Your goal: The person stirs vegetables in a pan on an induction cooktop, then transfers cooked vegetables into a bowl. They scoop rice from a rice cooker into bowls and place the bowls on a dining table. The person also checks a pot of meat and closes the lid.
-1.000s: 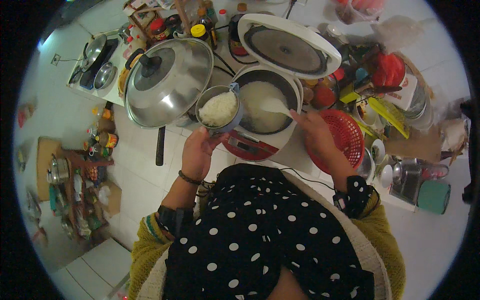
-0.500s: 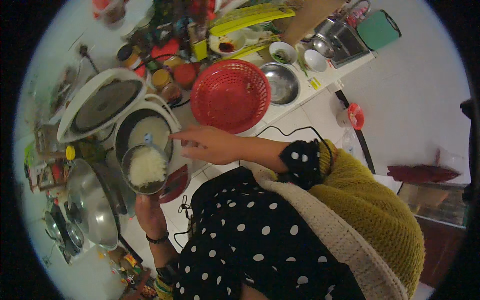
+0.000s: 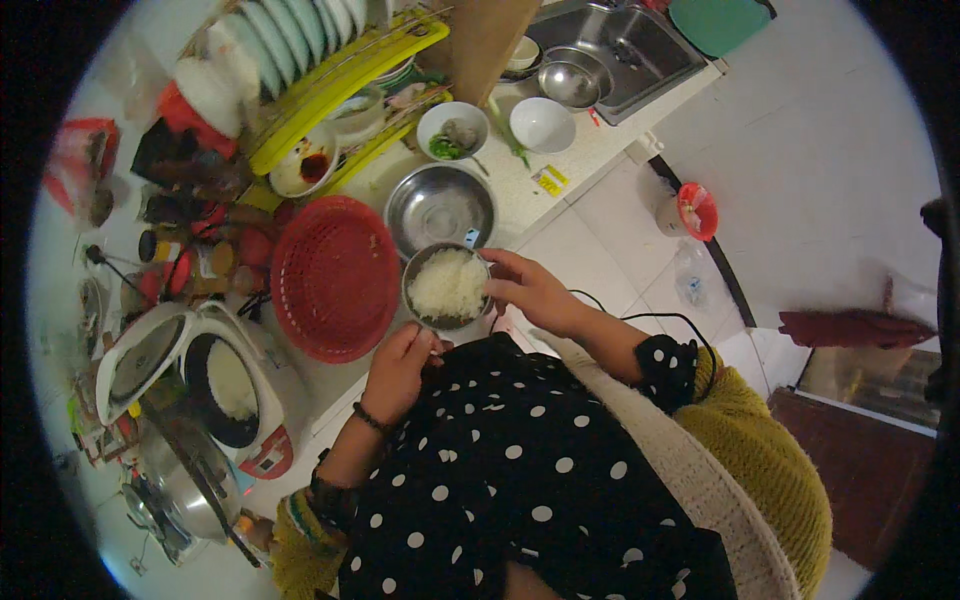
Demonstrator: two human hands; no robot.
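A round metal bowl of white cooked rice is in front of me, at the counter's edge. My left hand is closed at its near side; the exact grip is partly hidden. Against the bowl's right side, my right hand has its thumb and fingers at the rim. A small blue-and-white piece shows at the far rim. To the left stands a white rice cooker with its lid up and rice in its dark inner pot. A red plastic colander sits between cooker and bowl.
A wide steel basin stands just beyond the bowl. Behind it are a white bowl with greens, a plain white bowl and the sink. A yellow-green dish rack holds plates. A red bin stands on the floor.
Both hands and the rice bowl have moved right, from over the open cooker to beside the steel basin. My right hand, stretched over the cooker before, is now at the bowl's rim. The view has shifted.
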